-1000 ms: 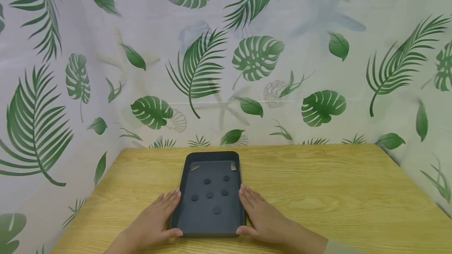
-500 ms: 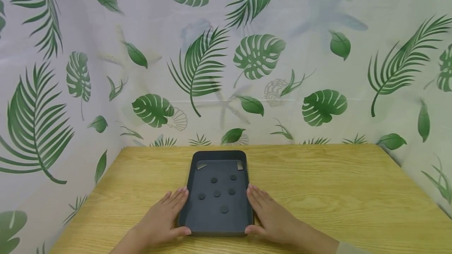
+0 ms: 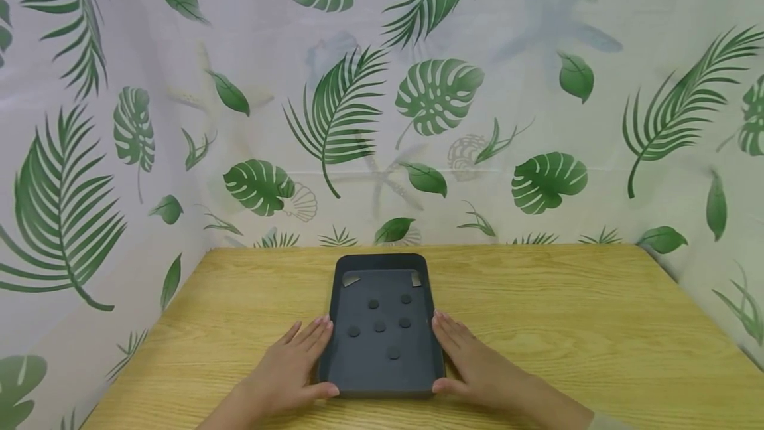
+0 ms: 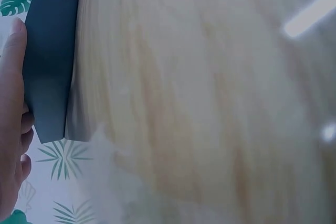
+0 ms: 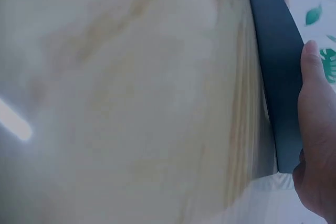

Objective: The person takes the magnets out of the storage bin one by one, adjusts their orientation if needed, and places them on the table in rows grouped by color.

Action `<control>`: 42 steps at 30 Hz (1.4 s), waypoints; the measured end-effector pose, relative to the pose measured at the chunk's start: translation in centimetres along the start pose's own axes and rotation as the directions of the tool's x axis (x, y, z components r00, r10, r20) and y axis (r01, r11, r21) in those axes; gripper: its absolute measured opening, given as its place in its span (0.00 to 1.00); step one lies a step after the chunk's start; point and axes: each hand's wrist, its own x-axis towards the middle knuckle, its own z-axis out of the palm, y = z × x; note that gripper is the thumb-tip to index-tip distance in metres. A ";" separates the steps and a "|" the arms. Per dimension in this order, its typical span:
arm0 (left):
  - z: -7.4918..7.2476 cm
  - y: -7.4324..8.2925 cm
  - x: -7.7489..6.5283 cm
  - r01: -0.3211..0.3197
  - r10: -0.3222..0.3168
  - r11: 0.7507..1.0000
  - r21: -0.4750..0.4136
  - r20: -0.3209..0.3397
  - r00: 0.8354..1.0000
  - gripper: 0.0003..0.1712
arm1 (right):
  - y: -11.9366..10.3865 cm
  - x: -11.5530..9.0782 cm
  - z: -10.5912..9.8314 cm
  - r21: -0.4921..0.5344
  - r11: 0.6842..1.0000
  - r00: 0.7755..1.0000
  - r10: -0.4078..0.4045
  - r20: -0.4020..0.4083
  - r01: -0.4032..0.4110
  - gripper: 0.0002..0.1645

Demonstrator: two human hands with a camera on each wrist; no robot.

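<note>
A dark grey rectangular tray (image 3: 382, 377) lies lengthwise on the wooden table. Inside it are several small dark round discs (image 3: 379, 326), a silvery piece (image 3: 351, 279) at its far left corner and another silvery piece (image 3: 416, 279) at the far right. My left hand (image 3: 292, 363) lies along the left side with straight fingers, its thumb on the near left corner. On the opposite side, my right hand (image 3: 477, 363) mirrors this, thumb at the near right corner. Both wrist views show the tray's near wall (image 4: 50, 61) with a thumb against it.
The wood-grain table (image 3: 567, 310) extends widely to the right of the tray and less far to the left. A white cloth (image 3: 370, 105) printed with green leaves stands behind it and at both sides.
The tray has slid to the right across the table, with both hands moving along at its sides. Its discs and silvery pieces have travelled with it.
</note>
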 end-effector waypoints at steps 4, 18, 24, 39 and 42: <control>-0.1 0.4 0.5 0.001 -0.001 1.000 -0.007 0.029 1.000 0.51 | 0.6 -0.5 -0.2 -0.009 1.000 1.000 0.009 -0.009 -0.009 0.53; -0.6 1.9 1.7 -0.032 0.032 0.999 -0.008 0.081 0.996 0.51 | 1.2 -1.9 -1.0 -0.071 0.997 1.000 0.000 -0.022 -0.002 0.53; -0.4 2.4 2.0 -0.034 0.037 0.999 -0.032 0.086 0.996 0.52 | 1.5 -2.6 -1.3 -0.033 0.999 1.000 -0.002 -0.030 0.001 0.52; 0.0 3.1 2.6 -0.051 0.052 0.998 -0.022 0.057 0.997 0.53 | 1.9 -3.5 -1.9 -0.007 1.000 0.999 0.019 -0.031 -0.020 0.53; 0.3 3.3 2.8 -0.065 0.065 0.998 -0.002 0.032 0.997 0.53 | 2.1 -3.8 -1.8 -0.030 0.999 0.999 0.021 -0.050 -0.022 0.52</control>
